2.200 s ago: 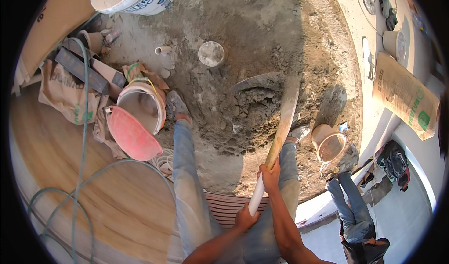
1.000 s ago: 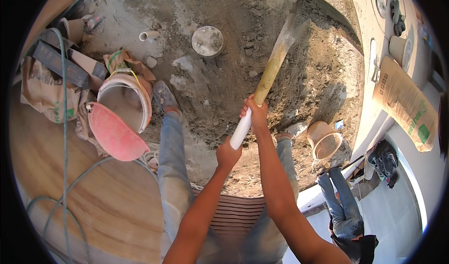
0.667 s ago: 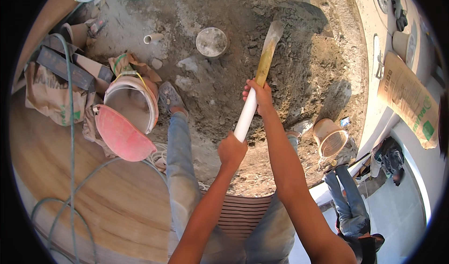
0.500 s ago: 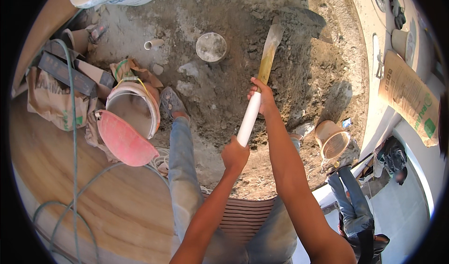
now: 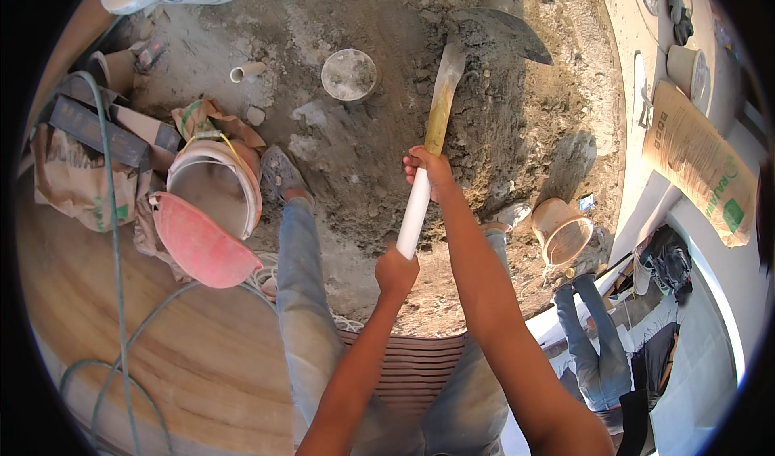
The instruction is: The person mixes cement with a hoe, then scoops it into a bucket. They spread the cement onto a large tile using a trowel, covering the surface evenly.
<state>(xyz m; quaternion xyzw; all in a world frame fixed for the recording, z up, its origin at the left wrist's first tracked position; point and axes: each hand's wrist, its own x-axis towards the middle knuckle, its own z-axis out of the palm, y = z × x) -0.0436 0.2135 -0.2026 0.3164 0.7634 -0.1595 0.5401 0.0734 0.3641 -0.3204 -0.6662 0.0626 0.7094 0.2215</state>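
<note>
Both of my hands hold a shovel [image 5: 440, 109] with a white, pipe-like grip and a yellow, mortar-smeared shaft. My left hand [image 5: 397, 272] is closed round the grip's near end. Farther up, my right hand [image 5: 429, 172] wraps it where white meets yellow. The shovel's far end reaches a bed of wet grey-brown mortar [image 5: 379, 157] on the ground. A dark curved shape lies there; I cannot separate blade from shadow. My feet stand on either side of the mortar's near part.
At left are a mortar-filled bucket [image 5: 210, 186], a pink basin [image 5: 202, 242], paper sacks [image 5: 85, 181] and a green hose [image 5: 113, 181]. A round mortar-covered lid or tub [image 5: 349, 75] lies ahead. A tan bucket [image 5: 563, 234] lies right, with another person [image 5: 597, 343] beyond.
The view has shifted slightly, so most things sit a little farther left. Both my hands keep hold of the shovel. The other person at the right has changed posture.
</note>
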